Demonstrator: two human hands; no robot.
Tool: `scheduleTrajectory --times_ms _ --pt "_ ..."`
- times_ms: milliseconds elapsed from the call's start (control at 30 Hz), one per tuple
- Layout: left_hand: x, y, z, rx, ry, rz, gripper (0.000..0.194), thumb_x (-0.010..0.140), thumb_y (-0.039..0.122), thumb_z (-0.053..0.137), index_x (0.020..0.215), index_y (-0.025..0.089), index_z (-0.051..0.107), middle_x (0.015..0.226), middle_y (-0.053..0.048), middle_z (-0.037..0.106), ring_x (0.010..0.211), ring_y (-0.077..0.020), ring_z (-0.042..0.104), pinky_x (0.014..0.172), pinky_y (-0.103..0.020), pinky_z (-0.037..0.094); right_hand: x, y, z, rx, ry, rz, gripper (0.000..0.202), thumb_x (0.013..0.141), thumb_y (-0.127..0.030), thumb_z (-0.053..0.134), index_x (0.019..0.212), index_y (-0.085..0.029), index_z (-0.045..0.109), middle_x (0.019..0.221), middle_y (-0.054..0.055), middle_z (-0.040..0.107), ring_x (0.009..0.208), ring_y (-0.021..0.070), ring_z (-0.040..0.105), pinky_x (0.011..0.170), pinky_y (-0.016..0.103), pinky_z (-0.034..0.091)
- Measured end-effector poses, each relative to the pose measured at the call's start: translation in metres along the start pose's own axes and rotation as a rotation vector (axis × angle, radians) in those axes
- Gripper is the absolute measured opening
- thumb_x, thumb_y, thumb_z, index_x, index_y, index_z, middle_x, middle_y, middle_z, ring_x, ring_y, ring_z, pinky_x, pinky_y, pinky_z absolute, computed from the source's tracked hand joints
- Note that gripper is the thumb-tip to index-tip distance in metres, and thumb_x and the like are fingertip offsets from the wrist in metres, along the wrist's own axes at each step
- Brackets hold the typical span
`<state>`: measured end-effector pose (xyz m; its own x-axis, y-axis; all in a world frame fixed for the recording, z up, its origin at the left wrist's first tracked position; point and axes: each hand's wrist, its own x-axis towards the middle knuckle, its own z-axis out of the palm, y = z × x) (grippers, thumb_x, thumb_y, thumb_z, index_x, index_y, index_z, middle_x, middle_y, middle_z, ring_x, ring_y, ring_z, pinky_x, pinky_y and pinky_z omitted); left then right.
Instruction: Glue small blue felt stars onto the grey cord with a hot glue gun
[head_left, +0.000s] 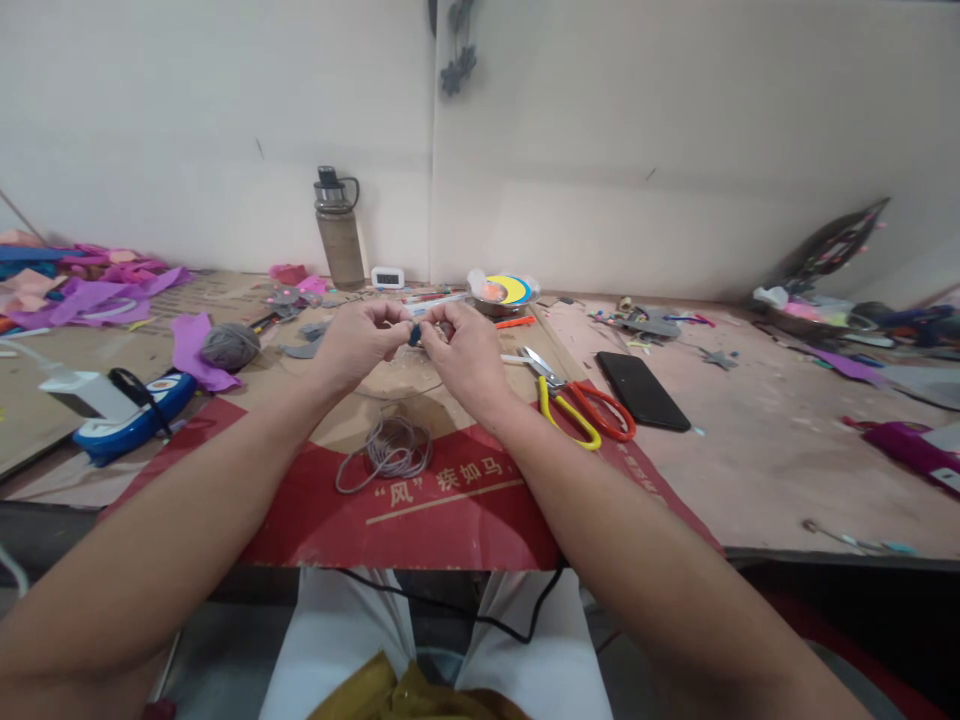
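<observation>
A small dark-blue piece [415,335], its material too blurred to tell, sits between the fingertips of both hands, above the desk [757,450]. The left hand [360,342] and right hand [466,356] each pinch it, the grip pressed close from opposite sides. It looks light and probably soft, best held gently by its edges.

Head camera looks forward, down across the table [750,475].
</observation>
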<state>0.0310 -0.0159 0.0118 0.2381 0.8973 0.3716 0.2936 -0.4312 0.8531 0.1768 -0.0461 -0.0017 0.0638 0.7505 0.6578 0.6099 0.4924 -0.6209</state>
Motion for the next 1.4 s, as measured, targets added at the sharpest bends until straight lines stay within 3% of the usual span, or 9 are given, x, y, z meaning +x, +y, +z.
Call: scheduleTrajectory --times_ms 333,633,900,1400 --pt "0.003 -0.004 -0.007 0.059 -0.137 -0.011 0.010 0.069 0.023 0.060 0.070 0.013 0.063 0.046 0.004 0.047 0.042 -0.0062 0.037 0.045 -0.021 0.027 0.003 0.007 -0.004 0.053 -0.142 -0.008 0.009 0.078 -0.018 0.052 0.071 -0.018 0.058 0.069 0.001 0.058 0.064 0.0122 0.046 0.063 0.027 0.034" --pt "0.007 -0.010 -0.010 -0.059 -0.196 -0.061 0.015 0.069 0.027 0.062 0.063 0.015 0.057 0.047 0.004 0.045 0.041 -0.0048 0.033 0.043 -0.022 0.021 0.006 0.010 -0.011 0.112 -0.235 0.009 0.009 0.080 -0.022 0.058 0.074 -0.017 0.062 0.068 0.000 0.059 0.062 0.0109 0.046 0.062 0.027 0.035" --pt "0.004 -0.004 -0.011 -0.002 -0.181 -0.084 0.011 0.069 0.024 0.060 0.063 0.016 0.056 0.043 0.005 0.042 0.039 -0.0055 0.033 0.043 -0.023 0.018 0.006 0.014 -0.011 0.077 -0.224 0.008 0.012 0.080 -0.025 0.060 0.085 -0.018 0.068 0.064 -0.002 0.055 0.059 0.0103 0.042 0.060 0.027 0.034" --pt "0.004 -0.004 -0.014 0.133 -0.225 -0.057 0.015 0.072 0.030 0.061 0.068 0.016 0.060 0.045 0.004 0.045 0.041 -0.0065 0.033 0.044 -0.023 0.021 0.002 0.003 -0.012 0.058 -0.214 0.011 0.009 0.077 -0.020 0.054 0.068 -0.018 0.058 0.062 -0.003 0.053 0.057 0.0099 0.041 0.059 0.027 0.033"
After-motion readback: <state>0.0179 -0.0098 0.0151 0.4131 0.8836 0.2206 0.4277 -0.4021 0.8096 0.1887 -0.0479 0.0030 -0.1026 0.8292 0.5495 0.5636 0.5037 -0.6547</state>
